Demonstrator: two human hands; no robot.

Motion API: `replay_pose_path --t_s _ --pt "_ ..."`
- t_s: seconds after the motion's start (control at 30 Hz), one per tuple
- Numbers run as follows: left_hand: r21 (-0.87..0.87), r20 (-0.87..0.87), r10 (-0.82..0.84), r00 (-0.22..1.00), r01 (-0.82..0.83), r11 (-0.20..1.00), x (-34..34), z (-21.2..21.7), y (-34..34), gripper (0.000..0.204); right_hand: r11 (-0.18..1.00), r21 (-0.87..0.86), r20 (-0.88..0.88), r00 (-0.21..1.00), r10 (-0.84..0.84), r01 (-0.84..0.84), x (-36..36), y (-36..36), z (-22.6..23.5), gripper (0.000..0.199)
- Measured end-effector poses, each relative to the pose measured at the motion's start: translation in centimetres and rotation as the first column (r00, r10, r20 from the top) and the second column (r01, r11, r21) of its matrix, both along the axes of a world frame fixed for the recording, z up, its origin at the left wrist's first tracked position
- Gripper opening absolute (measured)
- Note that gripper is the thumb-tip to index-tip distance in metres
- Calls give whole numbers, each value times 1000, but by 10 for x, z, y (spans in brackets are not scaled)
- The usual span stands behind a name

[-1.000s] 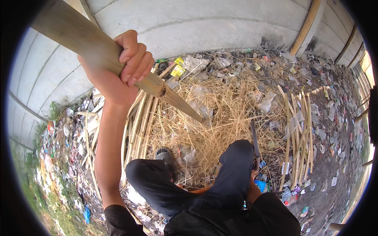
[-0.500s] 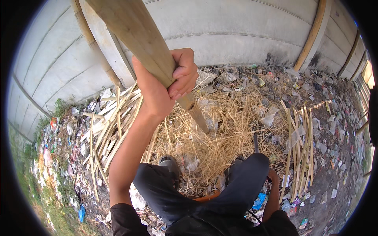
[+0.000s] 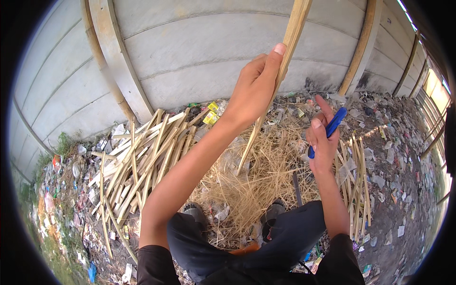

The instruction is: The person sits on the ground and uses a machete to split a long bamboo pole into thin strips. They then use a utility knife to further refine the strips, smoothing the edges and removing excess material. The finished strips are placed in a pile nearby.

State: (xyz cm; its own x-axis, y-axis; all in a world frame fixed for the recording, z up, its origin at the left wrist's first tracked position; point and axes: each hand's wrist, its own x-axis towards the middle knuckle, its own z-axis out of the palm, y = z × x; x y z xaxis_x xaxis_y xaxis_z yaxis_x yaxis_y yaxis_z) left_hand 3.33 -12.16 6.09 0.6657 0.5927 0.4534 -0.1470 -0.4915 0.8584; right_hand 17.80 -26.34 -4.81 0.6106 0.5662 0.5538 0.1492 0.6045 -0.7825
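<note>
Bamboo strip lt tan; tool blue; wall lt grey; trousers prob. navy.

We look from the left one of two cameras worn side by side on the person's head. We face down and a bit forward, and the left hand and right hand are near us. The arms come up to them from the bottom edge. Closer to us than the hands, we see the knees. Past the hands, farther off, stands the gray wall, and the ground spreads out lower than both hands. Our view is so wide that it looks round, with dark corners, and the wall's lines bend.
</note>
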Motion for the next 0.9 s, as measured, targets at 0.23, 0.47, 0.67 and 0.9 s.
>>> replay_pose_path --t_s 0.23,0.47,0.67,0.9 --pt "189 133 122 984 -146 971 15 0 13 51 981 -190 175 985 7 26 -17 45 21 52" --pt "290 -232 171 958 -100 952 -25 -127 56 99 999 -22 -28 999 -36 35 11 52 6 33" --pt "398 -559 129 819 129 908 -46 -210 45 125 993 96 -57 996 73 -67 11 31 27 36" --pt "345 -329 -66 942 185 920 -81 -154 47 68 924 324 -164 949 268 -205 16 13 58 53"
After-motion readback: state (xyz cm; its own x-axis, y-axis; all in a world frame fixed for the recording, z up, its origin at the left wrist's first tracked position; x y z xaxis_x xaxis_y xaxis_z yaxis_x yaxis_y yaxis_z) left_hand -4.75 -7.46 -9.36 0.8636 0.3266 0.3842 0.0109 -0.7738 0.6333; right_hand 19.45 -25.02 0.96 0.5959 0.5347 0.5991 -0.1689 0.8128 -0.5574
